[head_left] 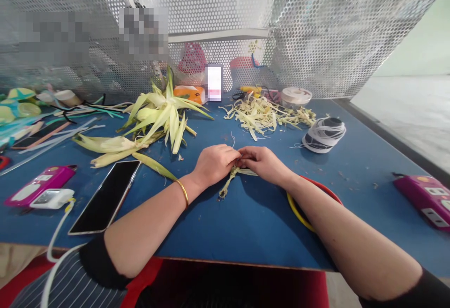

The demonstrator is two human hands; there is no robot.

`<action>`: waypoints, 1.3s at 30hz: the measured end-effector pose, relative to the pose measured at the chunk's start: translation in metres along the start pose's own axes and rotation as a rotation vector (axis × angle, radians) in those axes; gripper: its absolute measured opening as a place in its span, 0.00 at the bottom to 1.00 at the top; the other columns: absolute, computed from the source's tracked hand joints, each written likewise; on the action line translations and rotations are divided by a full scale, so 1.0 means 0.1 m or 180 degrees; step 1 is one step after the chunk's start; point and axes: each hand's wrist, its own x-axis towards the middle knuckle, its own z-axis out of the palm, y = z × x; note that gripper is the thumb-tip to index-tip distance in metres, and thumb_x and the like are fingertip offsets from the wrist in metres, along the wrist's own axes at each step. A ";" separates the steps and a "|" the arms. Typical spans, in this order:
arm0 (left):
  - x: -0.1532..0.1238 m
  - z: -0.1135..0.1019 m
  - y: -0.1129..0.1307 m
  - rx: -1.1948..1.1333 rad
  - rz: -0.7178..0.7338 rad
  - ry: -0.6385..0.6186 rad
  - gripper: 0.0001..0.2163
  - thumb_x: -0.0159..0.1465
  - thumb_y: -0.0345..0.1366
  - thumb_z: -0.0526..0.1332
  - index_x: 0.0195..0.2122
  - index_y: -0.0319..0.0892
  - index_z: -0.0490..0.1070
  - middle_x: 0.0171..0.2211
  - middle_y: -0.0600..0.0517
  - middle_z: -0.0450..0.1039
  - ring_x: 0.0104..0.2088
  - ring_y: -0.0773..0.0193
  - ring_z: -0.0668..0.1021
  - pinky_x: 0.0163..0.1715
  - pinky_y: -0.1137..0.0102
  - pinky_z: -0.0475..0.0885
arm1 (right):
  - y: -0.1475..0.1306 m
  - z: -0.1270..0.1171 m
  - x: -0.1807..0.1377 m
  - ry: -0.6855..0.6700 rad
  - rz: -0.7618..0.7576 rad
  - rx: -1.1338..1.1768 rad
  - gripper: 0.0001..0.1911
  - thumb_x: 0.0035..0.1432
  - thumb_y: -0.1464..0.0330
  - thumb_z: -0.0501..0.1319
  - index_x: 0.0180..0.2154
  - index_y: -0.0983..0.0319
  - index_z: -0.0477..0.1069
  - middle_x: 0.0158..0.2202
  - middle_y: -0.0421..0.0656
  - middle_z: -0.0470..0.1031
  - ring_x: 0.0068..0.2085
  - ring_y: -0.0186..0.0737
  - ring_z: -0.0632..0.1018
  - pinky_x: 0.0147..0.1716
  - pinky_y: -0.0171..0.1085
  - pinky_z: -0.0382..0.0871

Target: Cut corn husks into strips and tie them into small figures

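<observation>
At the middle of the blue table, my left hand (217, 161) and my right hand (264, 161) meet, fingertips pinched close together. Between them is a small knotted piece of corn husk (228, 182), its pale tail hanging down toward me. A thin white thread stands up just behind my fingers. Both hands are closed on the husk piece, though the fingers hide the exact grip. To the left lies a pile of long green-yellow corn husks (161, 116), and one loose strip reaches near my left wrist. Shredded husk scraps (258, 113) are heaped behind my right hand.
A spool of white thread (324, 134) stands at right, with a tape roll (296, 96) behind. Red and yellow rings lie under my right forearm. A black-screened phone (107, 198) and a purple power strip (40, 186) are at left; another purple power strip (427, 200) is at right.
</observation>
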 end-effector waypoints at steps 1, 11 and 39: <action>0.00 0.00 0.00 0.0102 0.0083 0.0003 0.10 0.66 0.31 0.56 0.34 0.41 0.77 0.32 0.49 0.79 0.35 0.61 0.77 0.34 0.69 0.66 | 0.00 0.00 0.00 0.0018 0.0030 -0.0015 0.12 0.54 0.73 0.59 0.38 0.58 0.77 0.32 0.39 0.81 0.35 0.39 0.80 0.36 0.35 0.71; 0.00 -0.02 0.02 -0.0092 0.0115 0.0450 0.10 0.67 0.32 0.56 0.33 0.43 0.77 0.33 0.51 0.79 0.35 0.64 0.77 0.37 0.70 0.68 | 0.04 -0.02 0.04 0.0500 -0.0194 -0.0482 0.12 0.48 0.73 0.62 0.35 0.58 0.81 0.32 0.40 0.79 0.33 0.37 0.75 0.34 0.35 0.66; 0.02 -0.05 0.03 0.0002 0.0418 0.0823 0.10 0.67 0.32 0.57 0.31 0.42 0.76 0.30 0.51 0.76 0.32 0.65 0.74 0.34 0.71 0.67 | -0.08 -0.10 -0.01 0.0598 0.0211 -0.0159 0.10 0.49 0.63 0.61 0.25 0.62 0.75 0.19 0.37 0.70 0.23 0.33 0.67 0.25 0.34 0.58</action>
